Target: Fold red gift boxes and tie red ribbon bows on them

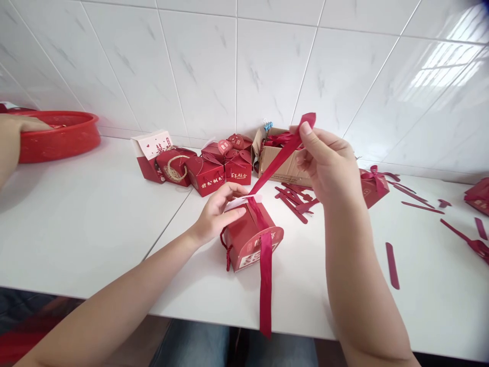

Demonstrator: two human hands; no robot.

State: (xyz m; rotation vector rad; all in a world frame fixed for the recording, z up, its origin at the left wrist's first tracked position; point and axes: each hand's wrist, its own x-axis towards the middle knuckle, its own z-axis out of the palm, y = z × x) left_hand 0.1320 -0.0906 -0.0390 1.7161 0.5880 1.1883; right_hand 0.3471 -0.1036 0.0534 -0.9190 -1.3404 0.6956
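A small red gift box (pixel 244 234) with a rounded flap and a dark red cord handle sits near the table's front edge. My left hand (pixel 216 214) is closed on its top, thumb and fingers around the upper edge beside a white strip (pixel 242 202). A red ribbon (pixel 266 280) runs over the box top and hangs down its near side past the table edge. Its other end rises to the right, pinched between thumb and fingers of my right hand (pixel 324 158), which is raised above the table.
Several red boxes (pixel 206 176) stand along the tiled wall, beside a cardboard box (pixel 284 165) of red ribbons. Folded red strips (pixel 292 203) lie right of centre. A ribboned box (pixel 372 188) and loose strips are further right. A red basin (pixel 61 137) and another person's arm (pixel 9 142) are at left.
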